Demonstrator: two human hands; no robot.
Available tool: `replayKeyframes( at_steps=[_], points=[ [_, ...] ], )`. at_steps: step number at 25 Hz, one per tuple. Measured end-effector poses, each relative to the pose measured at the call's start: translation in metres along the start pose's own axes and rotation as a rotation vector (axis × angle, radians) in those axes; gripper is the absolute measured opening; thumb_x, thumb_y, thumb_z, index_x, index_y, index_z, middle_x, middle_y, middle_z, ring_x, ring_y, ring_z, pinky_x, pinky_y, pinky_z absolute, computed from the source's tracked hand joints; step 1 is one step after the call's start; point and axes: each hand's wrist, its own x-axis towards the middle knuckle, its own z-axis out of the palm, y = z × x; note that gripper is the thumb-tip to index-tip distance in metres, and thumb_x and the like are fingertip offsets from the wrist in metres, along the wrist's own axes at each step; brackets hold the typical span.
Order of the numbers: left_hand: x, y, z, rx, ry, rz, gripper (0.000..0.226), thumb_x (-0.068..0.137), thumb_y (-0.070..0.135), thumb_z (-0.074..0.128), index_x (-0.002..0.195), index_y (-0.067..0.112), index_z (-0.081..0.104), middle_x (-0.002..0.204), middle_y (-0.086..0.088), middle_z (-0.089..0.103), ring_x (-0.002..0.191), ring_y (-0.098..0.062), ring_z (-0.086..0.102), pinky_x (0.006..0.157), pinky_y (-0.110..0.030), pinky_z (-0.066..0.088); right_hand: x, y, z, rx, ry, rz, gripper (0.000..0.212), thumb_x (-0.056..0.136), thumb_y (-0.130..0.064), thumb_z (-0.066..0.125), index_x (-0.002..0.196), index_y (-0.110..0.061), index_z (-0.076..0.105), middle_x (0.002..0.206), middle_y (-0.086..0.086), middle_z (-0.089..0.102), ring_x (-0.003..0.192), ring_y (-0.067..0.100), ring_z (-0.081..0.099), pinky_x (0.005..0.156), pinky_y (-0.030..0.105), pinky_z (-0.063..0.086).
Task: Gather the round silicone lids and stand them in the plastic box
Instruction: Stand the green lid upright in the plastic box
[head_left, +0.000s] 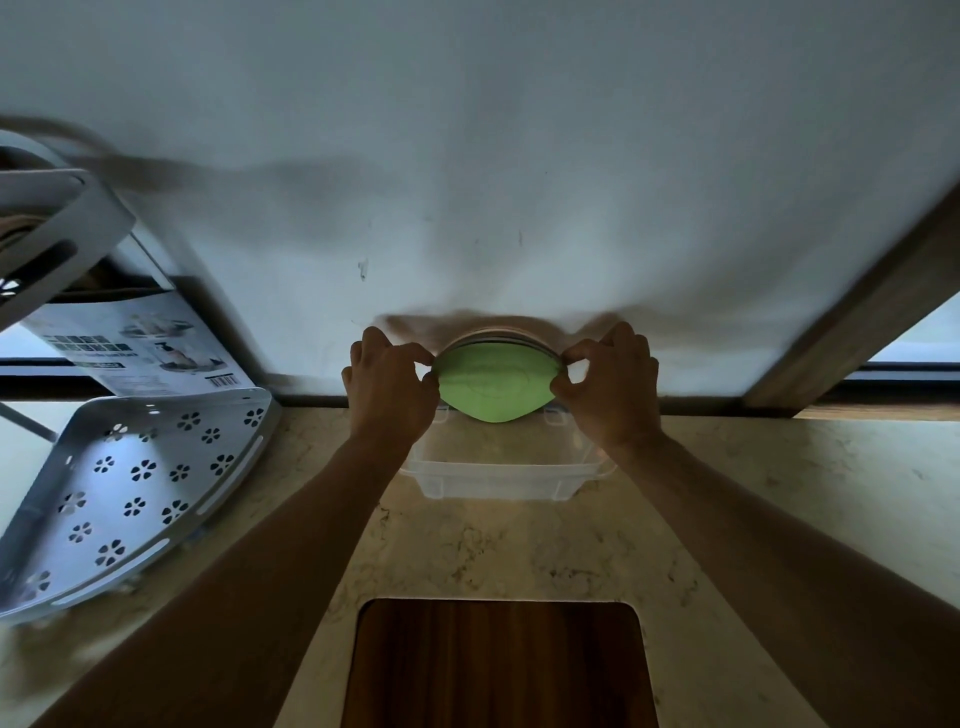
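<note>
A stack of round silicone lids (496, 383) is held upright over the clear plastic box (498, 480), a green lid facing me and paler lids behind it. My left hand (389, 384) pinches the stack's left edge. My right hand (608, 382) pinches its right edge. The green lid's lower rim dips just inside the far side of the box. The box stands on the marble counter close to the white wall. How many lids are in the stack is hidden.
A white perforated corner shelf (130, 499) lies tilted on the counter at left, with its printed carton (140, 343) behind it. A wooden board (498, 665) fills a cutout at the counter's near edge. A wooden frame (857, 322) slants at right.
</note>
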Motion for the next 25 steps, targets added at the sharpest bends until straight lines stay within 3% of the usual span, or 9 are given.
replayKeyframes(
  at_steps=[11,16,20,25],
  points=[
    [0.001,-0.002,0.003,-0.084,0.067,0.015,0.019,0.081,0.037,0.073,0.090,0.021,0.073,0.093,0.000,0.041,0.095,-0.025,0.048,0.084,-0.039,0.040,-0.003,-0.003,-0.004,0.056,0.076,-0.019,0.031,0.072,-0.031,0.072,0.098,-0.017,0.062,0.105,0.007,0.054,0.097,0.026,0.051,0.077,0.036,0.037],
    [-0.001,0.005,-0.011,-0.196,-0.034,-0.077,0.021,0.079,0.046,0.068,0.083,0.025,0.065,0.094,0.005,0.044,0.097,-0.023,0.056,0.096,-0.046,0.044,-0.003,-0.006,-0.011,0.019,0.017,-0.050,0.040,0.072,-0.033,0.074,0.104,-0.016,0.058,0.110,0.009,0.053,0.100,0.029,0.050,0.079,0.037,0.038],
    [-0.003,0.005,-0.030,-0.211,-0.033,-0.100,0.034,0.078,0.057,0.064,0.087,0.025,0.061,0.086,0.010,0.046,0.093,-0.021,0.056,0.094,-0.047,0.046,0.003,-0.009,-0.023,-0.103,-0.018,-0.138,0.033,0.077,-0.034,0.069,0.103,-0.014,0.061,0.108,0.011,0.057,0.098,0.032,0.054,0.079,0.040,0.039],
    [-0.027,-0.006,-0.076,-0.159,0.008,0.008,0.038,0.083,0.052,0.067,0.103,0.020,0.064,0.099,-0.001,0.058,0.092,-0.020,0.061,0.087,-0.040,0.051,-0.017,-0.037,-0.049,-0.038,-0.086,-0.198,0.033,0.083,-0.035,0.063,0.106,-0.012,0.063,0.105,0.010,0.058,0.098,0.030,0.054,0.083,0.041,0.039]
  ],
)
